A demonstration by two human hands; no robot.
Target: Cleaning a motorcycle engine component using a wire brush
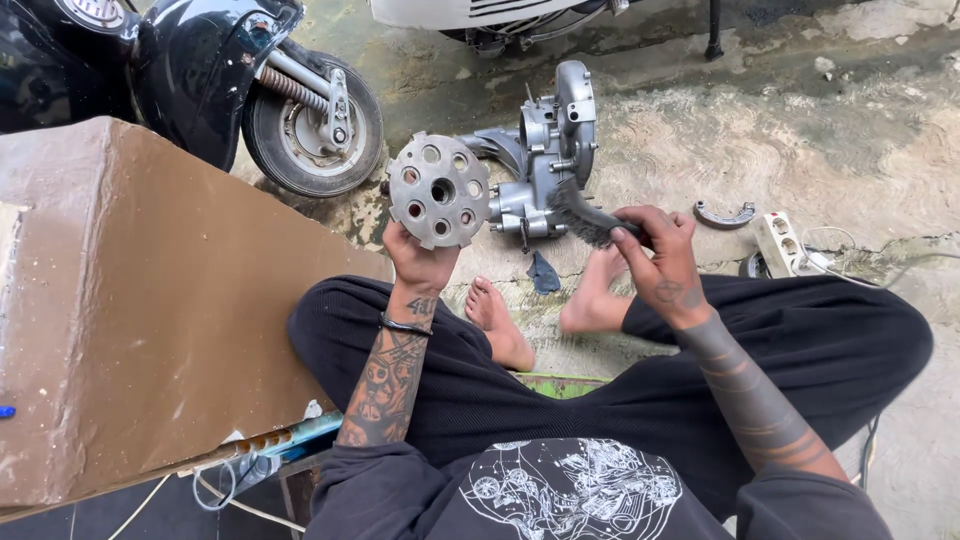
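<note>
Mid-scrub: left hand clamped on holed clutch basket, right hand gripping wire brush just beside it, grime left

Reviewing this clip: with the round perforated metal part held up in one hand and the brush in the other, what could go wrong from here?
1. The left hand grips the round metal part only at its lower edge; it might slip and drop toward the bare feet.
2. The right hand holds the brush bare, so bristles or the part's toothed rim may scrape skin.
3. Brushed grit could fly up toward the face.
</note>
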